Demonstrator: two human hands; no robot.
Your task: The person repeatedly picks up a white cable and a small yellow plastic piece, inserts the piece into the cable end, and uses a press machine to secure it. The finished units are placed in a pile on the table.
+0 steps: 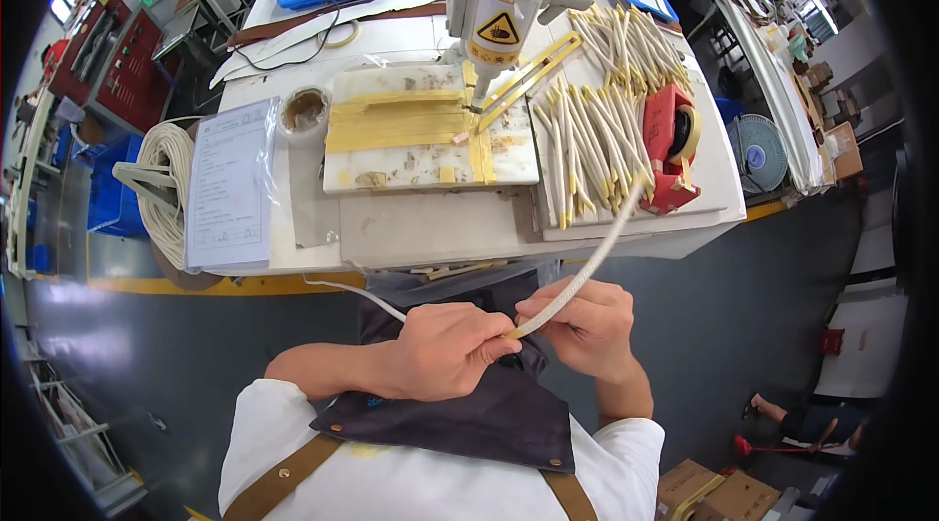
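Observation:
A white braided cord (pixel 593 265) runs through my hands in front of my apron. My left hand (pixel 448 349) is closed around it, thumb pressed on a yellow-taped spot (pixel 513 332). One end rises to the right, up to the table's edge, its tip wrapped in yellow. A thinner-looking stretch of white cord (pixel 364 292) leads from my left hand toward the table's front edge. My right hand (pixel 589 323) is closed beside the taped spot, behind the cord. What its fingertips pinch is hidden.
On the table (pixel 391 239) stand a machine head (pixel 501 4) over a taped white block (pixel 391 169), a pile of yellow-tipped cord pieces (pixel 592 144), a red tape dispenser (pixel 673 190) and a tape roll (pixel 306 112). A cord coil (pixel 168 183) and a paper sheet (pixel 232 183) are left.

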